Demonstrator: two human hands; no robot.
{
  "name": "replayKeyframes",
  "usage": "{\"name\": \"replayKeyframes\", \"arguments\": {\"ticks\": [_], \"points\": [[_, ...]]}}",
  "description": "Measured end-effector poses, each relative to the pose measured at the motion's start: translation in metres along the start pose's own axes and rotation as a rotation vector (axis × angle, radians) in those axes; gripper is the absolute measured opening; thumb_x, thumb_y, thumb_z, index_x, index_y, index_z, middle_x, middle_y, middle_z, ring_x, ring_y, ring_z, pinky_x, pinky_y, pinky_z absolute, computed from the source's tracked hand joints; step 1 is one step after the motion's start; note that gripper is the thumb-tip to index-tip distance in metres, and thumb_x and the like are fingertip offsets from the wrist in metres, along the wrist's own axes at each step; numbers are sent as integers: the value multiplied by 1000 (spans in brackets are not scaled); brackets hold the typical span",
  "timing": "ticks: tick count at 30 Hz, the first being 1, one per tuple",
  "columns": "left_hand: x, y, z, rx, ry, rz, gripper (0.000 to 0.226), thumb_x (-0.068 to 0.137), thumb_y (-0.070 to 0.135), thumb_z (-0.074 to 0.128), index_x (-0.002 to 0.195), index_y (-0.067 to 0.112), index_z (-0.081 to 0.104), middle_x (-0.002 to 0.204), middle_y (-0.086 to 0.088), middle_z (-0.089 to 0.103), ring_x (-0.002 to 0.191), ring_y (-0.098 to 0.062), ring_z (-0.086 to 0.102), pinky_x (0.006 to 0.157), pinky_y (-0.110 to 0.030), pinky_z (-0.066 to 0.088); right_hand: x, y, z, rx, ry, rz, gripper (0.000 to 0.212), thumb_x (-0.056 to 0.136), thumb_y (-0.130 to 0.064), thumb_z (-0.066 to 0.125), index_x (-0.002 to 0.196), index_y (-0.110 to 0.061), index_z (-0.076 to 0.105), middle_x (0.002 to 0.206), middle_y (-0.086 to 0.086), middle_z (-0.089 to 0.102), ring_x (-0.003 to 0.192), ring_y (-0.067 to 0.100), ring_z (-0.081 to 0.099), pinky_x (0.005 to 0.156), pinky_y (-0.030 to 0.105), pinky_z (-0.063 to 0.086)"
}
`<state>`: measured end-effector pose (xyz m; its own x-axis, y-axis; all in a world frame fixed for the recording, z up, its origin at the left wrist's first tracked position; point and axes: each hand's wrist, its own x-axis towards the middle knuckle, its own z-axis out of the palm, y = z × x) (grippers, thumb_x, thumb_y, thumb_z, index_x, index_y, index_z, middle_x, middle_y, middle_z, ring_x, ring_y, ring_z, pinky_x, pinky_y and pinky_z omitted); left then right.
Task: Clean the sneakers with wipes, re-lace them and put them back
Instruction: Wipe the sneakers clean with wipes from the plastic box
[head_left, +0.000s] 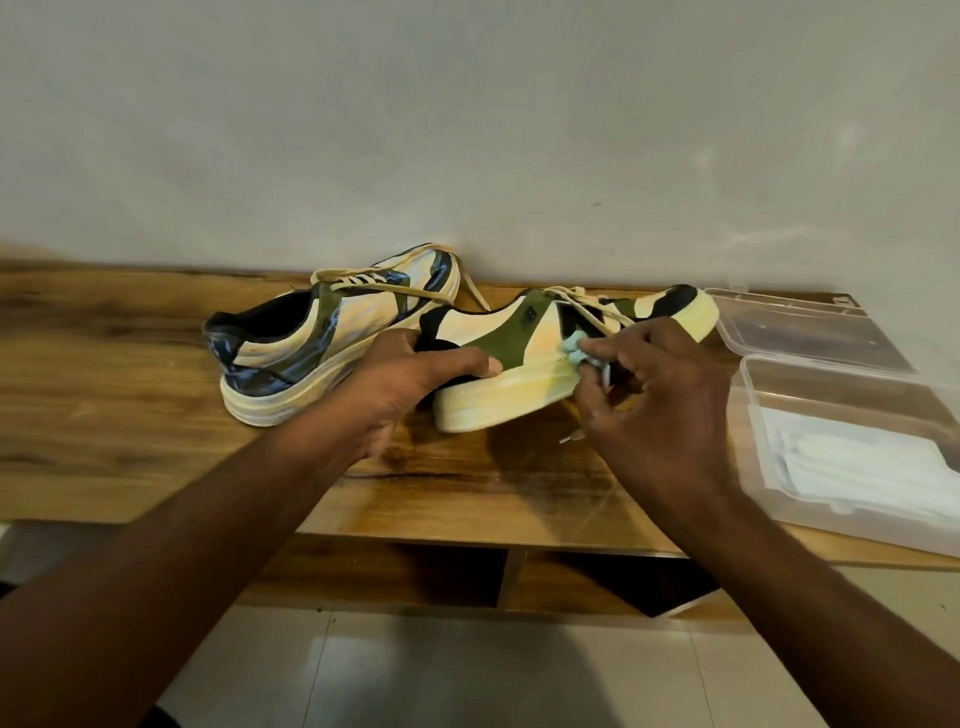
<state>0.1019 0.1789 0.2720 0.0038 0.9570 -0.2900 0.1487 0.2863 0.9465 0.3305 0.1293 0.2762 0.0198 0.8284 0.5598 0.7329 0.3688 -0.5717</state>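
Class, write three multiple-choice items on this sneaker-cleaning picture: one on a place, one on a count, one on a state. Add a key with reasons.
1. Where is the clear plastic box of wipes?
A. right end of the wooden shelf
B. on the floor
C. between the sneakers

2. How many sneakers are in view?
A. one
B. two
C. four

3. What is the right hand doing?
A. hanging idle
B. closing the box
C. pressing a wipe against the near sneaker

Key: 1 A, it lies beyond the right hand on the shelf; 2 B, the near one and the far sneaker; 3 C, the left hand steadies that sneaker's heel.
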Motion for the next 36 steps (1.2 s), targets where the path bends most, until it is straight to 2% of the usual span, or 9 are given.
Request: {"name": "replayKeyframes", "arguments": {"ticks": [4, 9, 13, 17, 21, 26, 29, 32, 36], "points": [[-5, 1, 2, 72, 137, 72, 50, 60, 36, 97, 103, 18, 80, 97, 6, 81, 100, -16, 73, 92, -42, 60, -5, -3, 6, -25, -24, -22, 28, 90, -15, 80, 117, -10, 78, 108, 2, 65, 90, 11, 63, 72, 24, 60], [-18, -3, 1, 91, 81, 155, 69, 56, 52, 93, 116, 22, 79, 108, 13, 80, 104, -5, 74, 97, -33, 59, -9, -6, 14, -38, -10, -24, 27, 93, -16, 77, 118, -8, 77, 109, 5, 64, 92, 11, 61, 75, 22, 59], [-21, -6, 4, 109, 107, 199, 70, 53, 63, 88, 112, 26, 80, 105, 15, 80, 103, -5, 74, 96, -37, 61, -10, -14, 26, -9, -24, -33, 27, 91, -11, 78, 118, -7, 77, 111, 4, 62, 97, 13, 60, 77, 27, 61], [-16, -9, 4, 126, 113, 209, 58, 62, 61, 91, 105, 24, 81, 101, 10, 81, 101, -12, 76, 98, -49, 60, -17, -29, 39, -33, -129, -153, 20, 90, -4, 77, 110, -6, 78, 103, 4, 59, 85, 9, 54, 68, 7, 44], [-9, -9, 2, 140, 109, 181, 44, 75, 47, 90, 110, 22, 81, 103, 11, 81, 103, -11, 75, 100, -48, 59, -13, -26, 41, -18, -147, -169, 21, 91, -6, 78, 113, -7, 78, 103, 3, 61, 86, 7, 55, 71, 6, 43], [-4, -4, 1, 87, 124, 149, 54, 74, 49, 89, 119, 21, 79, 111, 12, 78, 107, -6, 70, 93, -30, 57, 3, -5, 22, -43, -42, -96, 25, 89, -8, 80, 115, -6, 77, 102, 5, 67, 85, 12, 62, 72, 24, 59], [-2, 0, 2, 62, 136, 113, 54, 78, 49, 87, 123, 20, 77, 115, 13, 76, 107, -2, 64, 76, -17, 46, 8, 0, 20, -45, 43, 19, 26, 90, -10, 80, 115, -9, 78, 101, 3, 69, 84, 9, 62, 72, 15, 53], [2, 0, 3, 30, 148, 88, 52, 75, 49, 90, 116, 18, 80, 109, 11, 79, 108, -10, 70, 85, -27, 55, 3, -12, 37, 3, 15, -3, 26, 89, -7, 81, 115, -8, 77, 101, 1, 66, 84, 9, 62, 71, 15, 55], [3, -1, 3, 17, 123, 88, 42, 73, 44, 92, 102, 15, 82, 96, 5, 82, 101, -16, 76, 101, -48, 57, -13, -41, 61, 57, -95, -206, 22, 90, 1, 76, 111, -4, 77, 102, 6, 63, 82, 14, 59, 66, 21, 55]]}}
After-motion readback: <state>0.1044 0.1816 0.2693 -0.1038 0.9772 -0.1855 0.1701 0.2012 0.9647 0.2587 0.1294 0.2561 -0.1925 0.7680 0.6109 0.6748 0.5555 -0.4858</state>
